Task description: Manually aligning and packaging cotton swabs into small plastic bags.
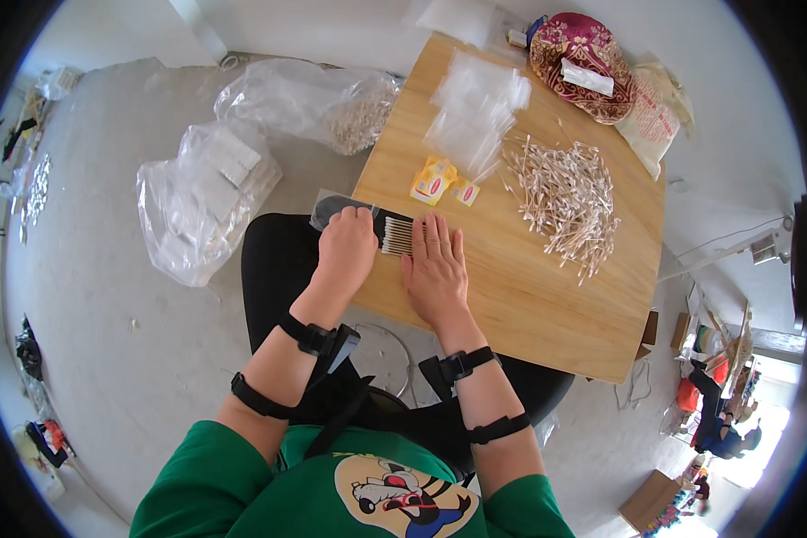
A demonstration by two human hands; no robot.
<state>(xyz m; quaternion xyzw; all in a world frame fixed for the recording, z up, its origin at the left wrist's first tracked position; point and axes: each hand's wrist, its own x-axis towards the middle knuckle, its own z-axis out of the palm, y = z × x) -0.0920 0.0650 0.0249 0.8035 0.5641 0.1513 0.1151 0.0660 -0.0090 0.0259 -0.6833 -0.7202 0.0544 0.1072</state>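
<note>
My left hand (345, 251) rests closed over a clear plastic bag with a dark backing (332, 208) at the near left corner of the wooden table (511, 296). A row of cotton swabs (396, 237) sticks out of the bag between my hands. My right hand (436, 264) lies flat, fingers together, pressing on the swab ends and the table. A loose heap of cotton swabs (565, 197) lies to the right, and a stack of small clear bags (475, 112) sits further back.
Two small yellow packets (439, 182) lie behind my hands. A red patterned pouch (583, 63) and a cream bag (655, 117) sit at the table's far end. Two large clear plastic sacks (206, 197) lie on the grey floor to the left. A black stool (278, 260) stands beneath me.
</note>
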